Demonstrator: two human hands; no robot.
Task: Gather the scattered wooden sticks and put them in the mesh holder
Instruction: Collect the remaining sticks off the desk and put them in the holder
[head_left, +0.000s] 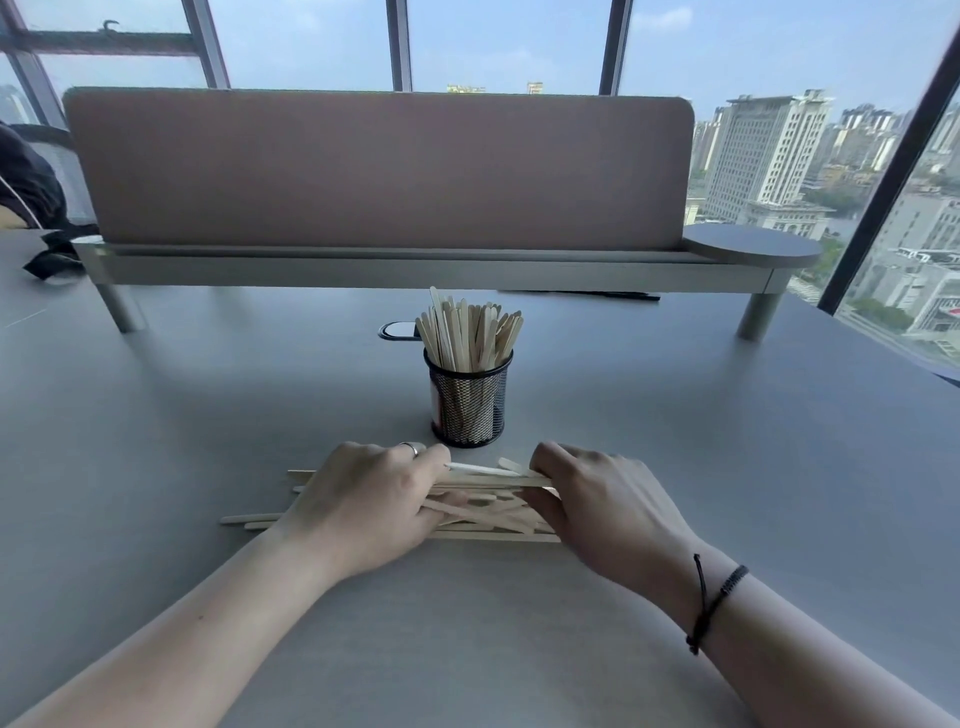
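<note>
A black mesh holder (469, 406) stands upright in the middle of the grey table, with several wooden sticks (470, 332) standing in it. Just in front of it lies a loose pile of wooden sticks (488, 512), lying mostly left to right. My left hand (366, 506) rests over the pile's left part, fingers curled around the sticks; a few stick ends poke out to its left. My right hand (605, 506) grips the pile's right end. One pale stick bridges the gap between my hands.
A raised shelf (431, 270) with a pinkish-brown divider panel (374, 166) runs across the back of the table (208, 415). A dark cable opening (397, 330) sits behind the holder. Dark fabric (49, 254) lies at the far left. Windows lie beyond.
</note>
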